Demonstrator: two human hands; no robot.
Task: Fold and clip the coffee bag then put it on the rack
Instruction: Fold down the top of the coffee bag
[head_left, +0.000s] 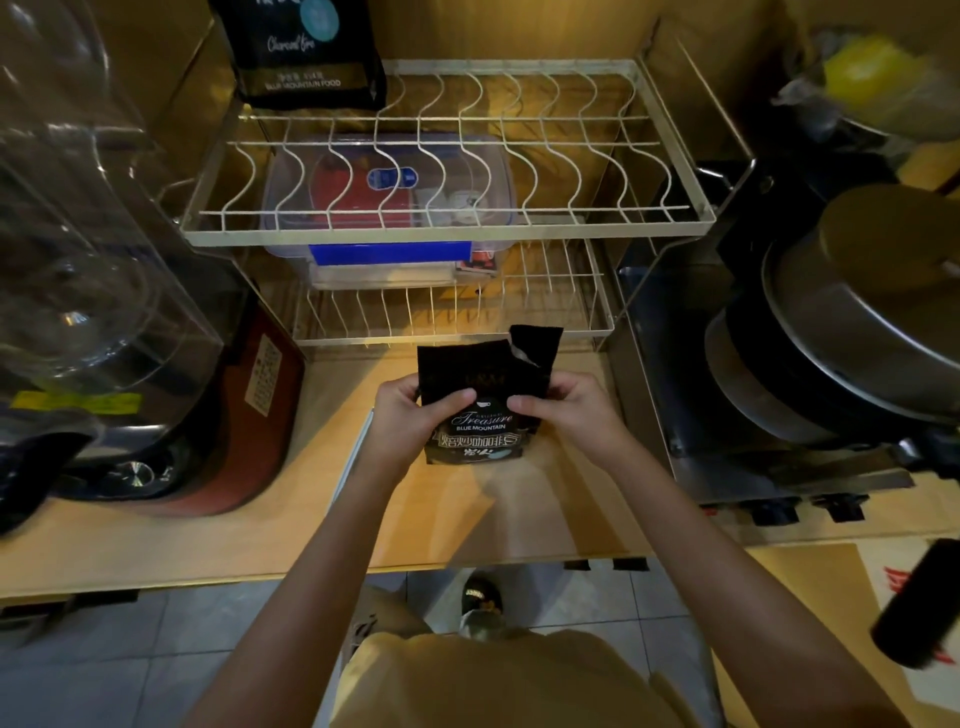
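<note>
Wooden counter, rack behind. We grip bag upright: left hand, right hand pinching sides. Top torn, unfolded. Next, likely: fold top. No clip visible.

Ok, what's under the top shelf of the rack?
A clear plastic box with a blue front clip sits on the lower shelf beneath the top shelf. Red and white items show through its lid; the rest is hidden.

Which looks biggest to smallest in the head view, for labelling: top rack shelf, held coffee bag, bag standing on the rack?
1. Top rack shelf.
2. Bag standing on the rack, partly cropped.
3. Held coffee bag, though it is nearer, so their order is unsure.
</note>
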